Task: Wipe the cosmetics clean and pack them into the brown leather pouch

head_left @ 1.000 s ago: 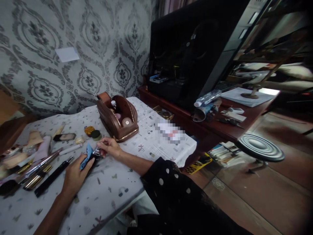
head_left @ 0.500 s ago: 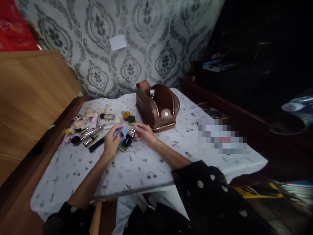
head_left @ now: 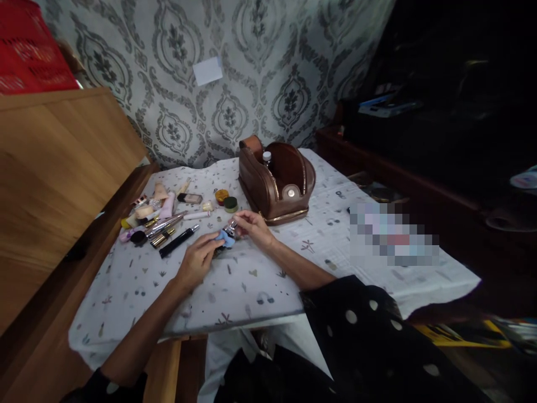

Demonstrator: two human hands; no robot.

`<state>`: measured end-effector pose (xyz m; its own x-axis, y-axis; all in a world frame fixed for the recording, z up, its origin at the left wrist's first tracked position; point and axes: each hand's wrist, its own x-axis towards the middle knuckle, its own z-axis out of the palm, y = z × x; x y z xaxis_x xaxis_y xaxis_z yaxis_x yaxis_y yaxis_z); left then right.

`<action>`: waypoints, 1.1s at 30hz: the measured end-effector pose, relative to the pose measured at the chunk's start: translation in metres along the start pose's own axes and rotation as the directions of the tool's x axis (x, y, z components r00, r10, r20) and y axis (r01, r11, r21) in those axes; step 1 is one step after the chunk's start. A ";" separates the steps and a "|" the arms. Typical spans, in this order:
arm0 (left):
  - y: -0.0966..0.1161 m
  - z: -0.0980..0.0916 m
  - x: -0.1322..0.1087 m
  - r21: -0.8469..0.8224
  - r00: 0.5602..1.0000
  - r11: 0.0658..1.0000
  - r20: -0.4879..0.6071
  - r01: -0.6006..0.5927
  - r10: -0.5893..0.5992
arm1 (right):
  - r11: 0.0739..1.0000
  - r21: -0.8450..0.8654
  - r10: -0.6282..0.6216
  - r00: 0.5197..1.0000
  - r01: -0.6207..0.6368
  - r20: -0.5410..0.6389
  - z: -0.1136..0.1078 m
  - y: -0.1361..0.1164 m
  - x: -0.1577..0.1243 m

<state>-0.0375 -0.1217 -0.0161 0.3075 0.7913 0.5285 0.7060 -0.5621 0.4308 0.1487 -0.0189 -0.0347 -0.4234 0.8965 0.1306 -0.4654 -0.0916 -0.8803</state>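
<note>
My right hand (head_left: 254, 228) pinches the silvery top of a small dark bottle (head_left: 230, 228), tilted above the table. Pressed against the bottle's side is a blue cloth (head_left: 226, 239), which my left hand (head_left: 200, 256) grips. Fingers and cloth hide most of the bottle's body. Left of my left hand lies a black tube (head_left: 178, 242) with a silver tip. Just beyond my hands sit a round dark-green-lidded jar (head_left: 230, 204) and a yellow jar (head_left: 221, 196). A brown leather bag (head_left: 260, 190) stands open behind my right hand, with a white-capped bottle (head_left: 267, 158) inside.
Several cosmetics, including a pink tube (head_left: 168, 205) and a gold-banded tube (head_left: 163, 238), lie at the left on the patterned white tablecloth (head_left: 251, 294). A wooden panel (head_left: 71, 184) rises along the left edge. A blurred-out item (head_left: 392, 235) lies at the right.
My left hand has moved right, bringing the blue cloth onto the bottle and covering its dark body. My right hand still holds the top. The whole view has shifted slightly.
</note>
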 end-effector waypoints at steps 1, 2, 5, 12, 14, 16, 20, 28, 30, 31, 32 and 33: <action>-0.002 -0.003 -0.007 0.011 1.000 1.000 0.014 0.000 -0.001 | 1.000 0.005 0.005 1.000 -0.005 -0.001 0.000 0.000 0.000; -0.003 -0.005 -0.014 0.023 1.000 1.000 0.026 0.001 -0.002 | 1.000 0.013 0.011 1.000 -0.011 -0.001 0.000 0.000 0.000; -0.007 -0.014 -0.032 0.048 0.998 0.999 0.060 -0.006 0.004 | 0.999 0.036 0.029 1.000 -0.029 0.003 0.001 -0.001 0.000; 0.006 -0.025 -0.017 0.098 0.999 0.995 0.032 -0.033 0.030 | 0.991 0.121 0.043 0.996 -0.053 0.083 0.001 -0.006 -0.003; 0.015 -0.021 0.001 0.101 0.996 0.992 -0.035 -0.075 0.079 | 0.994 0.102 0.025 0.995 -0.035 0.096 0.001 -0.007 -0.003; 0.024 -0.013 0.019 0.111 0.983 0.982 -0.085 -0.152 0.162 | 0.998 0.058 0.009 0.997 -0.014 0.081 0.001 -0.009 -0.004; 0.030 0.004 0.033 0.135 0.960 0.955 -0.059 -0.266 0.275 | 0.997 -0.051 -0.066 0.998 0.065 -0.006 0.001 -0.014 -0.005; 0.009 -0.003 -0.015 0.189 0.976 0.958 0.023 -0.217 0.216 | 1.000 -0.007 -0.021 0.999 0.021 -0.036 0.001 -0.014 -0.004; 0.004 -0.007 -0.029 0.205 0.981 0.959 0.037 -0.195 0.192 | 1.000 0.011 0.001 1.000 0.000 -0.030 0.000 -0.015 -0.005; 0.002 -0.008 -0.035 0.210 0.982 0.960 0.042 -0.187 0.182 | 1.000 0.017 0.011 1.000 -0.010 -0.021 0.000 -0.016 -0.005; 0.002 -0.009 -0.039 0.210 0.984 0.961 0.045 -0.180 0.174 | 1.000 0.020 0.018 1.000 -0.018 -0.007 0.000 -0.017 -0.006; 0.002 -0.010 -0.041 0.207 0.985 0.963 0.043 -0.174 0.169 | 1.000 0.019 0.020 1.000 -0.020 0.010 0.000 -0.018 -0.006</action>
<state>-0.0553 -0.1578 -0.0295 0.4495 0.6948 0.5614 0.7584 -0.6289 0.1712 0.1593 -0.0228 -0.0200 -0.4407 0.8899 0.1174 -0.4715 -0.1182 -0.8739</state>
